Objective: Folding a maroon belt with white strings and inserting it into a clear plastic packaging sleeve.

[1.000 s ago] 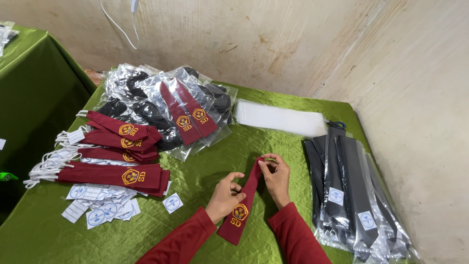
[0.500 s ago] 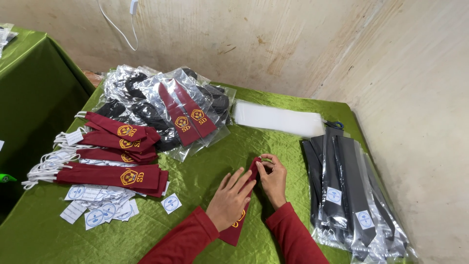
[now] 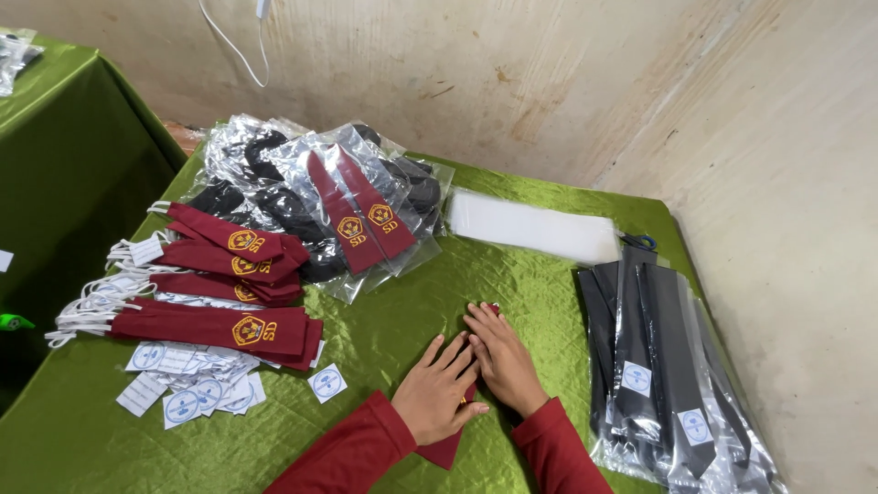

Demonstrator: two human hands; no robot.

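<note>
Both hands lie flat, palms down, on a maroon necktie (image 3: 448, 448) spread on the green satin tablecloth (image 3: 512, 274). The left hand (image 3: 439, 391) rests with fingers extended and slightly fanned, pointing up and to the right; the right hand (image 3: 501, 357) rests just beside it, fingers held together, pointing up and to the left. Neither hand pinches anything; each presses downward on the cloth strip. The necktie lies directly beneath the hands and is mostly covered: its wide pointed end shows below the left wrist, and a small maroon corner shows at the right fingertips. Its long axis therefore runs diagonally, from the near lower left toward the far upper right, passing under both palms. The left hand covers the near, wide portion; the right hand covers the far, narrow portion. To the left lies a row of finished maroon ties (image 3: 219, 325) with white elastic loops, and paper tags (image 3: 187, 393) lie scattered just in front of it. Bagged ties (image 3: 352, 206) are heaped at the far left, a white card strip (image 3: 535, 229) lies beyond the hands, and bagged dark ties (image 3: 658, 366) lie along the right edge.
</note>
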